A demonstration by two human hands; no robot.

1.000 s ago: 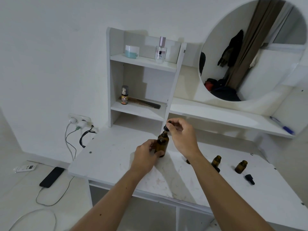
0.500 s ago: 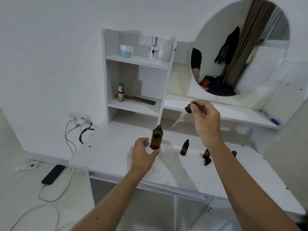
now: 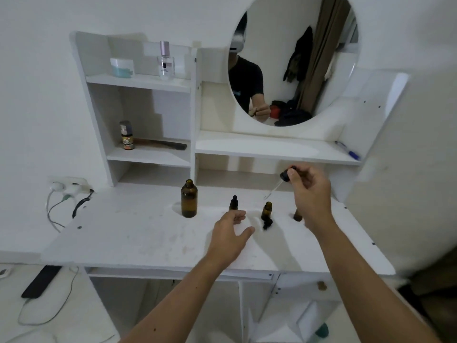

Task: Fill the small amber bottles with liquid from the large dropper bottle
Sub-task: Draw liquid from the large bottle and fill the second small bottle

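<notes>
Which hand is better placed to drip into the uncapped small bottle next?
Right. The right hand pinches the dropper, its glass tip angled down just above the uncapped small bottle. The left hand is open and empty, better suited to steadying that bottle.

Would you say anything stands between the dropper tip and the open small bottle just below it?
Nothing visible does. The dropper in the right hand angles down toward the open small bottle, with only air between. The left hand is lower left.

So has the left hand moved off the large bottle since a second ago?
Yes. The left hand let go of the large amber bottle, which stands open, and shifted right toward the small capped bottle.
</notes>
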